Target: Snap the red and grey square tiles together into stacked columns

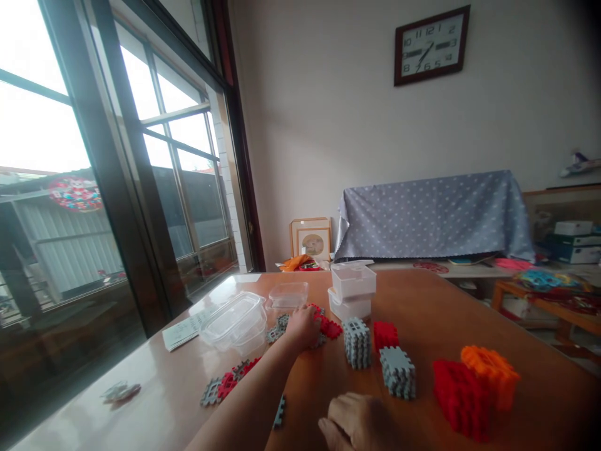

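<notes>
Left hand is reaching far and closing on loose red tiles, apparently gripping one, while right hand is resting empty, fingers curled, on the near table.

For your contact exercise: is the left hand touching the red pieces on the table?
Touching. The head view shows the left hand resting on the red pieces, fingers overlapping them with no gap.

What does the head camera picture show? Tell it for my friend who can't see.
A person's left hand reaches onto red puzzle tiles on a brown table; the right hand rests nearby, beside grey blocks.
</notes>
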The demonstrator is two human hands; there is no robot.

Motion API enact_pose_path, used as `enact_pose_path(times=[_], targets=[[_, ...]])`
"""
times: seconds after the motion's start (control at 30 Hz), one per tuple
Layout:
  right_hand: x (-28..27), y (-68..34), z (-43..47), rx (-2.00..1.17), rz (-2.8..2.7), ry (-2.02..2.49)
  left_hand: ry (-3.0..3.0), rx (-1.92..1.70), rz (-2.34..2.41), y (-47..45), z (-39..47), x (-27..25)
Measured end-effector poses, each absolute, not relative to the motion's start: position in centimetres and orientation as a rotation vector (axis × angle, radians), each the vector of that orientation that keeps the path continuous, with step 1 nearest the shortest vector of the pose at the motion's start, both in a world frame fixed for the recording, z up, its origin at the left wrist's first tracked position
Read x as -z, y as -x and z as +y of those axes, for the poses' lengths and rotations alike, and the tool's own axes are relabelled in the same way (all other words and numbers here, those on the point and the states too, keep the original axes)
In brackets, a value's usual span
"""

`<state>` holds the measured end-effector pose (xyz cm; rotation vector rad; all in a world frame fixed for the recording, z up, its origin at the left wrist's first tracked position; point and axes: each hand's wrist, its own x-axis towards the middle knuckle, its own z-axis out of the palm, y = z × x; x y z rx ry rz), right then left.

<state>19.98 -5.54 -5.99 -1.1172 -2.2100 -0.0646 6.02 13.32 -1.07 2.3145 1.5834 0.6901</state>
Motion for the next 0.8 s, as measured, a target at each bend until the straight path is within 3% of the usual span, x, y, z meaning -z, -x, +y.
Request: enact_pose_path(times=[0.23,0.37,0.6,0.8], targets=[[10.0,-20.2,-3.1,0.15,-1.901,0.987,-2.537,-0.328,1.607,-8.5,17.3,2.1],[8.3,-20.4,-4.1,0.152,-1.892,0.932,-2.592,-0.226,1.576,-8.5,17.4,2.6],[2.9,-21.9,-6.9,-0.117,-2.142,1.034,-2.682,-0.147,1.482,-6.7,13.5,1.9],[2.6,-21.9,-7.6,-0.219,-2.149,1.124,-2.765,-0.151,1.343,-4.8,8.5,1.1]])
